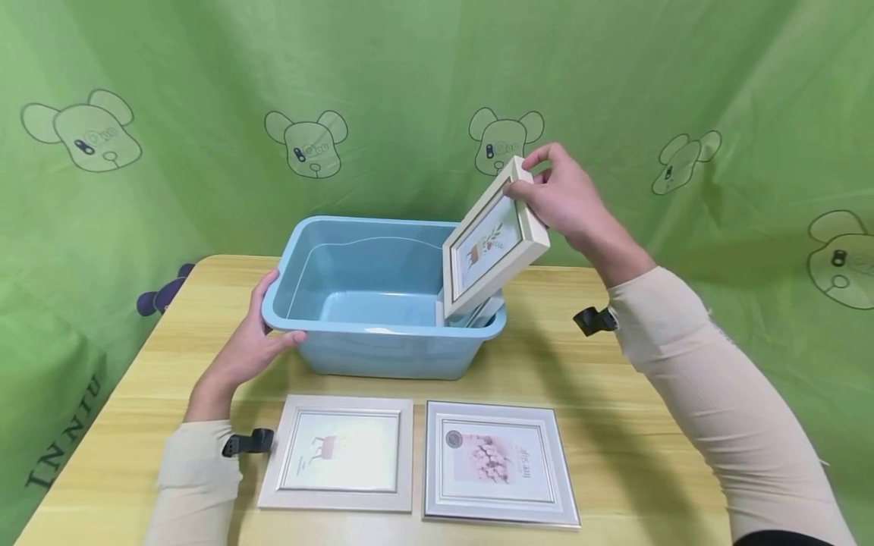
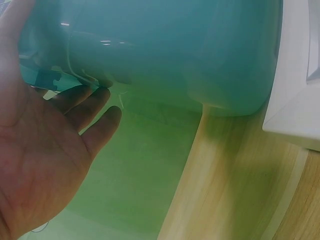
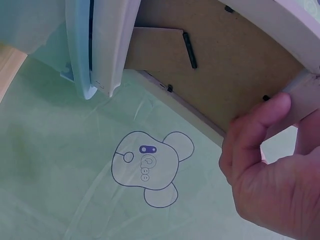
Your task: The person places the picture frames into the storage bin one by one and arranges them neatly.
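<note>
My right hand [image 1: 563,193] pinches the top end of a cream picture frame [image 1: 529,246], thumb on its front and fingers behind. This frame tilts over the right end of a light blue plastic basin [image 1: 382,345], its lower end inside the rim. Its brown backing board [image 3: 215,75] shows in the right wrist view. Another white frame [image 1: 488,309] stands in the basin beneath it, mostly hidden. At the basin's front left corner my left hand [image 1: 246,349] holds the rim, thumb on the front and fingers along the left side; the fingertips touch its outside in the left wrist view.
Two picture frames lie face up before the basin: a cream one with an animal print [image 1: 341,455] and a silver-white one with a pink flower print [image 1: 498,464]. The wooden table [image 1: 614,425] ends at a green curtain [image 1: 410,61]. A dark purple object [image 1: 162,294] pokes out at the left edge.
</note>
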